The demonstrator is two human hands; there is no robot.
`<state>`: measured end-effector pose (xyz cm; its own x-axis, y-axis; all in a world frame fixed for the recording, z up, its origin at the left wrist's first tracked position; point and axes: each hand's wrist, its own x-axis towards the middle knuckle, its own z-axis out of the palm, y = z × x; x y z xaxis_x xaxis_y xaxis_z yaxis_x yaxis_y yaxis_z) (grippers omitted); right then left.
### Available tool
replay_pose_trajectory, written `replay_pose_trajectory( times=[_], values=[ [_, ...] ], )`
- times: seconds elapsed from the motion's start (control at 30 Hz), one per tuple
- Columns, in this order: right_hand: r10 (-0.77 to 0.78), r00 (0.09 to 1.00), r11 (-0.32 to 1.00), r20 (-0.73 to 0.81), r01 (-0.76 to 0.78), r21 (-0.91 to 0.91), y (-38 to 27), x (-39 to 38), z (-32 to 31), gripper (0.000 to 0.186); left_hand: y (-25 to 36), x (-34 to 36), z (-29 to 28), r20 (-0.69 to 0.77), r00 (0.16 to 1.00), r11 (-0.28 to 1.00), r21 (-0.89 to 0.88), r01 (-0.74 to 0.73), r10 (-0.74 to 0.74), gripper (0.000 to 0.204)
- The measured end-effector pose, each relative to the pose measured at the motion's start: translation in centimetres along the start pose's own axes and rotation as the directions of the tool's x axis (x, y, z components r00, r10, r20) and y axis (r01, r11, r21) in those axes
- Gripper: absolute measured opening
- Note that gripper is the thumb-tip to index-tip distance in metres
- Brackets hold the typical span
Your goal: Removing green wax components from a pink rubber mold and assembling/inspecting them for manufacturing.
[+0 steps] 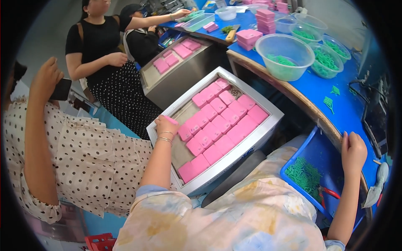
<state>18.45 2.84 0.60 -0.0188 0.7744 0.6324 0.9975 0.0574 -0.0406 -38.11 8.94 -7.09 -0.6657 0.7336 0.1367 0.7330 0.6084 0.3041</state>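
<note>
My left hand (165, 129), with bracelets at the wrist, is closed on a pink block (171, 120) at the left side of a white-rimmed tray-like case (268, 133). Inside the case, rows of similar pink blocks (222, 124) lie side by side on a grey-beige surface. My right hand (354, 154) is at the blue table's near edge with its fingers curled together; anything in them is too small or hidden to make out. Below it, a blue bin (289, 161) holds a heap of small green pieces (303, 175) and a red-handled tool (330, 193).
On the blue table (351, 94) stand a large clear bowl (284, 62), smaller bowls of green pieces (325, 60) and stacked pink blocks (265, 21). A person in a dotted blouse (96, 163) stands close at left. Two more people are behind, near another case (155, 81).
</note>
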Motion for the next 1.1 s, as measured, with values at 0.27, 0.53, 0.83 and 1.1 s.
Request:
replay_pose_trajectory(
  times=[0.27, 0.53, 0.83, 1.1],
  values=[
    [0.023, 0.999, 1.000, 0.032, -0.023, -0.015, 0.4, -0.5, 0.6, 0.030, -2.1, -4.4, -1.0, 0.545, 0.838, 0.944, 0.289, -0.160, -0.025, 0.088],
    [0.007, 0.999, 0.999, 0.044, -0.005, -0.039, 0.7, -0.5, 1.2, 0.030, -5.7, -6.5, 1.8, 0.715, 0.654, 0.962, -0.096, -0.258, 0.246, 0.074],
    [0.003, 1.000, 0.998, 0.009, -0.002, -0.060, 0.8, -0.4, 1.5, 0.031, -6.4, -5.9, 5.0, 0.348, 0.933, 0.932, -0.301, 0.200, -0.088, 0.029],
    [0.023, 1.000, 0.998, 0.011, -0.023, -0.059, 0.3, -0.1, 1.3, 0.031, 0.5, -3.1, 2.7, 0.334, 0.923, 0.895, 0.328, -0.303, 0.190, 0.027]
  ],
)
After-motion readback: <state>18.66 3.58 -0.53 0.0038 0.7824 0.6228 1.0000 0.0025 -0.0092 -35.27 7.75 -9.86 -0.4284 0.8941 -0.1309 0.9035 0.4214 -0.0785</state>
